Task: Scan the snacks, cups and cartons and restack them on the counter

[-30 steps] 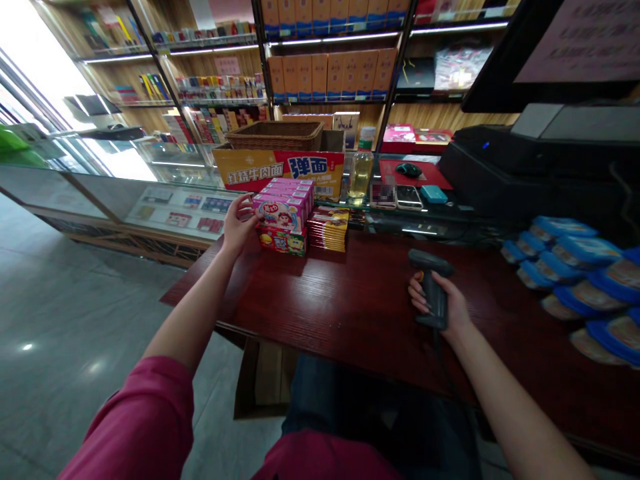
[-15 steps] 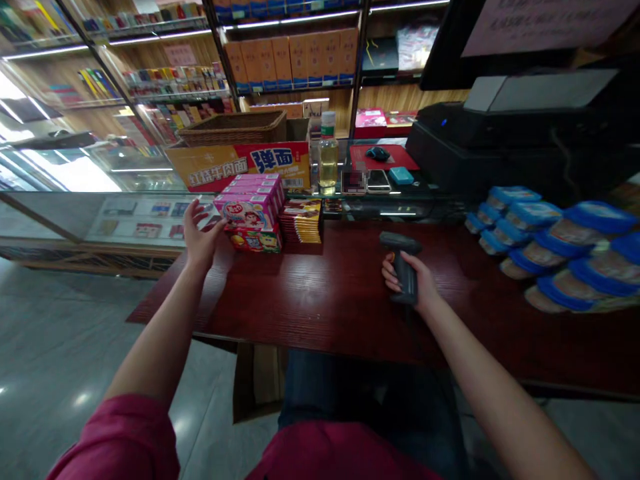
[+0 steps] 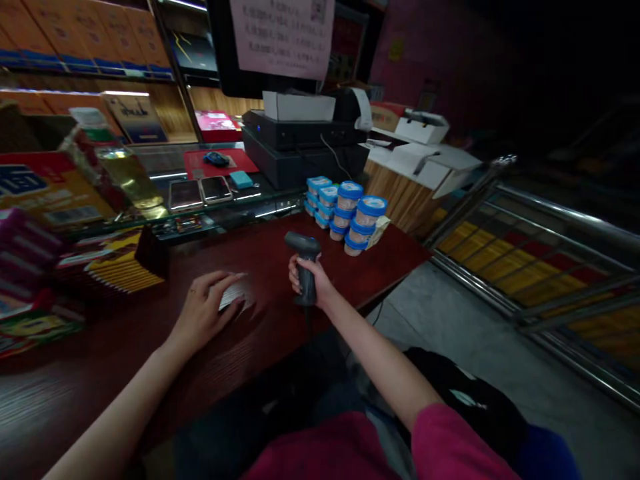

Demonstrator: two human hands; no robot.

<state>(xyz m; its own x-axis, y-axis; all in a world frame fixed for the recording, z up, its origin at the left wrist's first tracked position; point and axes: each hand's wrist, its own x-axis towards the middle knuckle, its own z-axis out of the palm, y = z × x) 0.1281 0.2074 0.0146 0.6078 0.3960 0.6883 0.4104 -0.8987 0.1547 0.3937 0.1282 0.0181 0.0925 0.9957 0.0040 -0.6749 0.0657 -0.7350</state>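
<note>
While the right hand [image 3: 323,283] grips the scanner [image 3: 303,245] in curled fingers above the counter [image 3: 270,313], near the blue-lidded tubs [image 3: 345,215], the left hand [image 3: 205,305] shows parted fingers, apparently empty given the blur; sound handling should call for a firm grip and steady wrist
</note>
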